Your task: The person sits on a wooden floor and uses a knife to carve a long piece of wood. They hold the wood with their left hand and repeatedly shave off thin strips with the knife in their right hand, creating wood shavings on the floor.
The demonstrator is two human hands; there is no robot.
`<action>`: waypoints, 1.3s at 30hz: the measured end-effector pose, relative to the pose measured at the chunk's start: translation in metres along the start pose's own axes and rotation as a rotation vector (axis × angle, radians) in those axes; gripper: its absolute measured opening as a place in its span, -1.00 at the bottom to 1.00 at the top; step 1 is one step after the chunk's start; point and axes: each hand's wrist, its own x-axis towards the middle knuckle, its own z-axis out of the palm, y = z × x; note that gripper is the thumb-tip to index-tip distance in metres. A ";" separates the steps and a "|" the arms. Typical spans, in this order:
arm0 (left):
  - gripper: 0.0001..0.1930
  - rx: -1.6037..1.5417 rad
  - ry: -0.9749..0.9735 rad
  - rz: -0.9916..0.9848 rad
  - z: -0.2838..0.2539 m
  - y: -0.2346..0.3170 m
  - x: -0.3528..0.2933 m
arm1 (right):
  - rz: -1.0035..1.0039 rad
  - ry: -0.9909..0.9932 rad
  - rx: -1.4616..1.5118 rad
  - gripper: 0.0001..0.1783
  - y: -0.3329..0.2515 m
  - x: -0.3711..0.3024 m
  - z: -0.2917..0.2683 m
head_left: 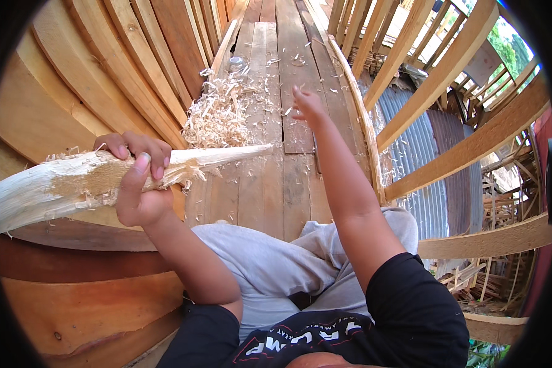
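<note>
A long, pale piece of rough-hewn wood [83,184] lies across the left side, thick at the left and tapering to a point over the floorboards. My left hand [142,165] is closed around it, thumb on top, beside a splintered, frayed patch. Stretched forward over the planks is my right hand [306,105], its fingers apart and slightly curled, with nothing visible in them. A thin dark strip [317,158] shows on the floor beside my right forearm; I cannot make out what it is.
Curled wood shavings [218,113] are heaped against the left plank wall [113,58], near a small grey round object [236,63]. More shavings dot the plank floor [260,190]. A slatted wooden railing [472,162] borders the right, with corrugated metal sheets [414,156] beyond.
</note>
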 end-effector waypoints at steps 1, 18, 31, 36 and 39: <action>-0.76 -0.006 -0.004 0.005 0.001 -0.001 0.000 | -0.050 0.003 -0.338 -0.31 0.013 0.004 -0.017; -0.76 0.006 -0.002 -0.052 0.016 -0.014 -0.003 | 0.052 0.148 -1.016 -0.70 0.145 -0.039 -0.077; -0.74 -0.082 -0.028 -0.094 0.008 -0.026 -0.002 | -0.114 0.324 -1.095 -0.87 0.183 0.006 -0.066; -0.75 -0.029 -0.017 -0.069 -0.007 -0.014 -0.006 | -0.150 -0.058 -0.714 -0.75 0.107 -0.038 0.013; -0.75 -0.041 -0.019 -0.059 -0.005 -0.010 -0.007 | -0.102 0.184 -0.818 -0.62 0.109 -0.053 -0.002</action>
